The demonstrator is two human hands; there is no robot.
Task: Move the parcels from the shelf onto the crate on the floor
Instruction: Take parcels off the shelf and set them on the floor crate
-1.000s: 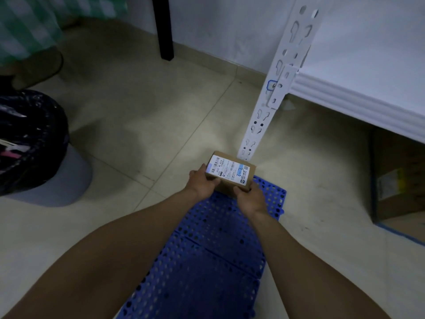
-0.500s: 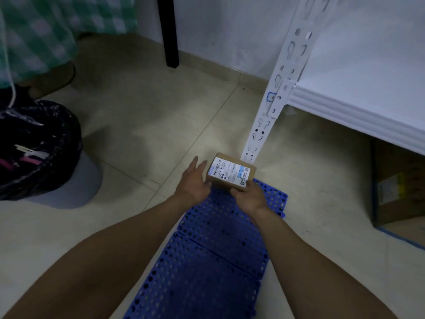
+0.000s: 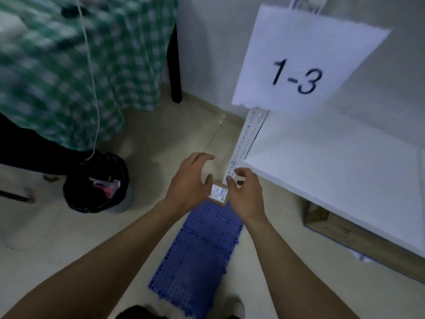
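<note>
Small brown cardboard parcel (image 3: pixel 219 199), white printed label (image 3: pixel 218 192) on top, flat on the far end of the blue crate (image 3: pixel 202 247) on the floor (image 3: pixel 57 238). Just above it, left hand (image 3: pixel 187 184) and right hand (image 3: pixel 247 196), one on each side, both spread and loosely curved, gripping nothing. No visible contact with the cardboard, though partly hiding its edges. Parcel directly below the gap between the two hands, about as near to one as to the other. Long axis hard to judge with both ends covered; label apparently slanting from far left to near right. Crate long from near to far: rigid plastic, flat top pierced with rows of small holes, stretching toward the near side from the parcel.

Judged as set down and released. Next, probably a reach up to the shelf (image 3: pixel 333 171), to the right and far of the hands, right hand the nearer. Smooth white board with a ribbed front edge; at its left corner a white metal post (image 3: pixel 249 139) punched with slots, close behind the right hand. Above, a torn-edged paper sign (image 3: pixel 299 65) reading "1-3". Under the shelf, a larger cardboard box (image 3: pixel 340 231). On the left, a round bin (image 3: pixel 99 185) lined with a black bag (image 3: pixel 76 192), and a green checked cloth (image 3: pixel 69 65), blurred. Pale glossy tiles underfoot.
</note>
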